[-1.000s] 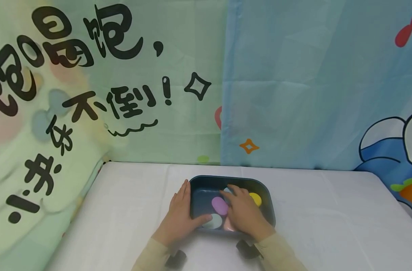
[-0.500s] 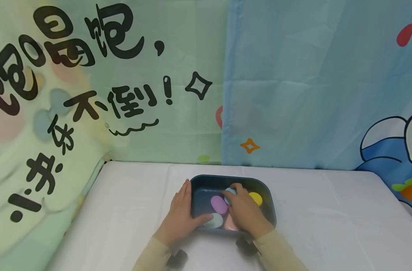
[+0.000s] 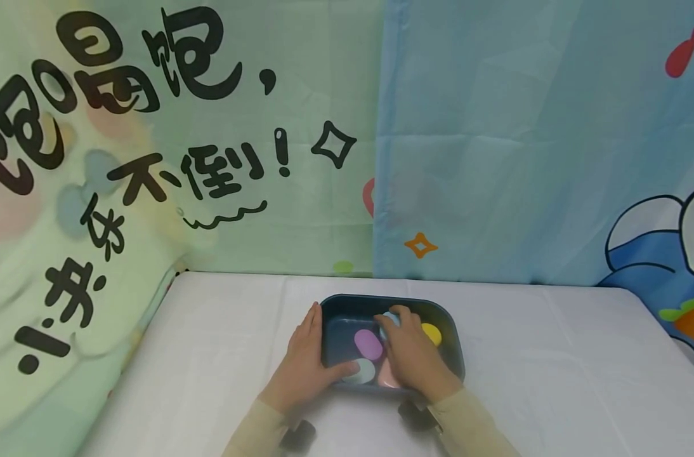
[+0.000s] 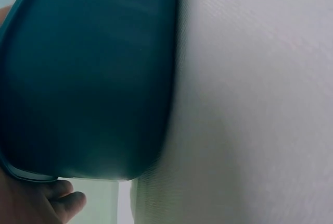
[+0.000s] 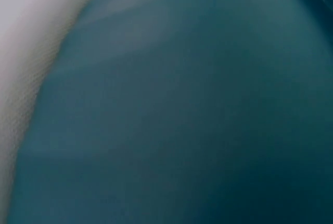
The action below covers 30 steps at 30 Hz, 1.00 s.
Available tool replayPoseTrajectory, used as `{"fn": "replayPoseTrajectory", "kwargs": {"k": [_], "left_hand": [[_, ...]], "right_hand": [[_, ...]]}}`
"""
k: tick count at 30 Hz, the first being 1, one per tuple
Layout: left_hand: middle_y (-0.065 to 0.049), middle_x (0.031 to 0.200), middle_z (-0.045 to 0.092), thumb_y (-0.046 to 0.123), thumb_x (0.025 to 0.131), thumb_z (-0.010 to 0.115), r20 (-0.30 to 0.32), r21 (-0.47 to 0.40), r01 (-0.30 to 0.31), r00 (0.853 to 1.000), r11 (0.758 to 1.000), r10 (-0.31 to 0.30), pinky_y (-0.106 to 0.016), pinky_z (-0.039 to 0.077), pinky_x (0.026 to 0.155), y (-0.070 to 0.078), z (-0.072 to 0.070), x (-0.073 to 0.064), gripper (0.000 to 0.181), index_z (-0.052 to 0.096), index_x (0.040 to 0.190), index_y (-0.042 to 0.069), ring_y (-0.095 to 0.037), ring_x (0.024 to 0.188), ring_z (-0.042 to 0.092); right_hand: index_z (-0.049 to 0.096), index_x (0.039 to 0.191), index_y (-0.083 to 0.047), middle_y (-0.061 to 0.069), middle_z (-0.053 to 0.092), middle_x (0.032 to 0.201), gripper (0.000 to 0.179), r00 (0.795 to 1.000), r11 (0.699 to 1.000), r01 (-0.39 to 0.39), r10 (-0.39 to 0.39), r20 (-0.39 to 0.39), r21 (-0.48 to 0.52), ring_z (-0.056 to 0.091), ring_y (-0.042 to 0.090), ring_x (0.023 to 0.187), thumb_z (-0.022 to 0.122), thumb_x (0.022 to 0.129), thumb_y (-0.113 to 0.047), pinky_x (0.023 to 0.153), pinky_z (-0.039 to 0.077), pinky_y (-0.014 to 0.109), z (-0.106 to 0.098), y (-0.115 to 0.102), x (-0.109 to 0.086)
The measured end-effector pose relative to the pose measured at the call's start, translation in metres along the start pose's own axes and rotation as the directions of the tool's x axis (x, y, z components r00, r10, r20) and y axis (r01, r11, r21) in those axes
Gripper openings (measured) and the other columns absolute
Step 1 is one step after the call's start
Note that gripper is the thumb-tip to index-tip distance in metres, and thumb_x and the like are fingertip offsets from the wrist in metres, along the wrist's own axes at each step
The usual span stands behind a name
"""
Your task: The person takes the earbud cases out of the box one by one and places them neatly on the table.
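A dark blue-green rectangular tray (image 3: 338, 346) stands on the white-covered table. My left hand (image 3: 307, 368) lies along its left side, fingers straight at the rim and thumb reaching over the near corner, by a pale mint oval piece (image 3: 363, 373). Inside the tray, my right hand (image 3: 412, 355) pinches a light blue round piece (image 3: 390, 318), partly hidden by the fingers. A purple oval piece (image 3: 368, 344) lies to the left of that hand, a pink piece (image 3: 387, 376) below it and a yellow round piece (image 3: 432, 334) to its right. The left wrist view shows the tray's outer wall (image 4: 93, 88) and some fingertips (image 4: 73, 203).
A white cloth (image 3: 552, 362) covers the table around the tray. Behind it hang a green printed curtain (image 3: 307, 216) with black characters and a blue one (image 3: 495, 158). The right wrist view is mostly filled by the tray wall (image 5: 171, 99).
My right hand's fingers have drawn in around the light blue piece, which has shifted slightly toward the far side and tilted. My left hand and the tray stay almost where they were.
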<state>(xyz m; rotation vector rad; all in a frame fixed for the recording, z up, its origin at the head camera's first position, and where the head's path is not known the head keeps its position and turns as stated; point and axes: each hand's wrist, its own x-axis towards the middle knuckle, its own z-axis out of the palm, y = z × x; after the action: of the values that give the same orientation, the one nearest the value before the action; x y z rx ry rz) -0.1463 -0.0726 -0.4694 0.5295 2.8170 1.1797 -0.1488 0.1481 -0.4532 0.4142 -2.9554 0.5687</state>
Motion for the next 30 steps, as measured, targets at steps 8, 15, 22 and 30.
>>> {"fn": "replayPoseTrajectory", "kwargs": {"k": [8, 15, 22, 30], "left_hand": [[-0.019, 0.167, 0.009, 0.063, 0.061, 0.089, 0.016, -0.017, 0.010, 1.000, 1.000, -0.010, -0.054, 0.027, 0.117, 0.001, -0.002, 0.000, 0.145, 0.004, 0.160, 0.000, -0.038, 0.151, 0.016], [-0.021, 0.166, 0.008, 0.065, 0.054, 0.091, 0.024, -0.058, -0.007, 1.000, 0.998, 0.009, -0.049, 0.031, 0.116, -0.001, -0.002, 0.001, 0.153, 0.003, 0.159, -0.003, -0.035, 0.150, 0.019], [-0.017, 0.168, 0.005, 0.070, 0.056, 0.088, 0.025, -0.078, 0.010, 1.000, 0.997, -0.008, -0.046, 0.031, 0.116, -0.003, 0.001, 0.001, 0.153, 0.001, 0.160, 0.000, -0.030, 0.151, 0.019], [-0.016, 0.168, 0.008, 0.067, 0.059, 0.088, 0.024, -0.074, 0.008, 1.000, 0.997, -0.006, -0.048, 0.033, 0.114, -0.001, 0.000, -0.001, 0.148, 0.002, 0.160, 0.000, -0.031, 0.149, 0.024]], "right_hand": [[0.063, 0.132, -0.004, 0.027, 0.044, 0.144, 0.038, 0.999, 0.999, -0.027, 0.028, -0.035, 0.035, 0.045, 0.044, 0.128, 0.064, 0.094, -0.004, 0.094, 0.052, 0.054, -0.006, -0.001, -0.004], [0.063, 0.130, -0.004, 0.028, 0.047, 0.139, 0.039, 0.995, 0.997, -0.005, 0.012, -0.094, 0.071, 0.045, 0.045, 0.126, 0.065, 0.092, -0.003, 0.095, 0.050, 0.058, -0.011, 0.001, -0.008], [0.061, 0.129, -0.003, 0.030, 0.048, 0.135, 0.039, 0.986, 0.991, 0.017, 0.004, -0.164, 0.130, 0.049, 0.047, 0.121, 0.067, 0.090, -0.002, 0.092, 0.050, 0.059, -0.016, 0.002, -0.012], [0.060, 0.131, -0.002, 0.031, 0.047, 0.137, 0.043, 0.983, 0.985, 0.026, 0.005, -0.182, 0.169, 0.050, 0.048, 0.123, 0.068, 0.089, 0.000, 0.096, 0.048, 0.061, -0.020, 0.006, -0.016]]}}
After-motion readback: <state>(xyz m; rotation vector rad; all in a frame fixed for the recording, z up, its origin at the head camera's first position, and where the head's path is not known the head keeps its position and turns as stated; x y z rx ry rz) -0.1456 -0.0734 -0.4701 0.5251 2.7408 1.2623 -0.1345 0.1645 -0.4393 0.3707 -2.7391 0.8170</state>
